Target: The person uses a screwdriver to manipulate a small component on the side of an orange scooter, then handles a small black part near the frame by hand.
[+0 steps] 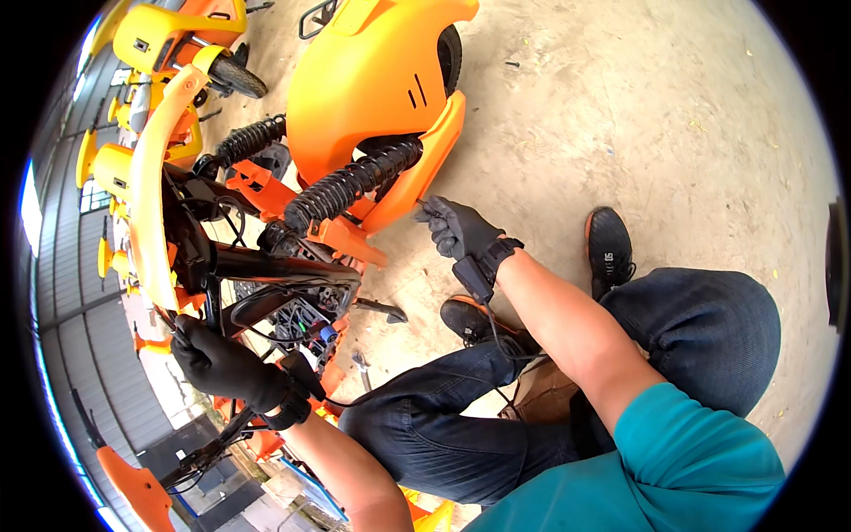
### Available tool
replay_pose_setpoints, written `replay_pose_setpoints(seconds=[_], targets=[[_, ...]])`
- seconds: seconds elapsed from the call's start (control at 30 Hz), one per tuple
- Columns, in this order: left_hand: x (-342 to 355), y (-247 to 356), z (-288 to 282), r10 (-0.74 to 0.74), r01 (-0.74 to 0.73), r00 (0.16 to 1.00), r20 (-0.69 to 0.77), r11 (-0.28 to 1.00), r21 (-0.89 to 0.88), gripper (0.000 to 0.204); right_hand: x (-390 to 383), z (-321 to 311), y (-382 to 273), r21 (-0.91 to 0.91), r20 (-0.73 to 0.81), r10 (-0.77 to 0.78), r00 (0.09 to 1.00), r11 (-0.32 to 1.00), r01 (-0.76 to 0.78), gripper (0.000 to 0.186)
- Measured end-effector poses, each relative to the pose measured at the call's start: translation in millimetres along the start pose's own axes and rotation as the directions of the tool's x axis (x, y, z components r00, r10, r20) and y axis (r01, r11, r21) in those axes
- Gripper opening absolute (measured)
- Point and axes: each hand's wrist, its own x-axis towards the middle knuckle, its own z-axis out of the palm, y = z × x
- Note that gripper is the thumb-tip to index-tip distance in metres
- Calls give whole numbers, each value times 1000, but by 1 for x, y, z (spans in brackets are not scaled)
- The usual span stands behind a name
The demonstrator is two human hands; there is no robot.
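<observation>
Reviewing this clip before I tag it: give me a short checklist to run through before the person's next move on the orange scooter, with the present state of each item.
1. Both hands gloved: ok. The left hand and the right hand wear dark gloves.
2. Right hand on a tool: ok. It grips a thin tool whose tip meets the orange rear panel; kind of tool, cannot tell.
3. Left hand steadying the scooter: ok. It grips the edge beside the open wiring bay.
4. Wires out of the way: cannot tell. They lie bunched in the bay.
5. Floor near the feet: not ok. A wrench lies on the concrete floor by the knee.
</observation>
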Motion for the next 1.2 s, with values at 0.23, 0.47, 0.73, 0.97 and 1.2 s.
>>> replay_pose_setpoints(seconds=[0.23, 0.47, 0.73, 0.97, 1.2], targets=[[-1, 0, 1, -5, 5, 1000, -10, 1000, -29, 23, -8, 10, -1, -5, -5, -25, 1000, 1000, 25, 40], [-1, 4, 4, 43, -45, 999, -24, 997, -66, 23, -7, 9, 0, -54, -61, -7, 998, 999, 4, 41], [-4, 18, 7, 60, -63, 997, -52, 996, -55, 35, -10, 13, 1, -180, -87, -91, 992, 981, 74, 40], [-4, 17, 9, 74, -80, 996, -57, 990, -112, 35, -9, 10, 2, -286, -88, -150, 985, 951, 119, 42], [-3, 13, 8, 91, -95, 994, -62, 993, -74, 34, -10, 13, 5, -335, -112, -193, 975, 931, 146, 42]])
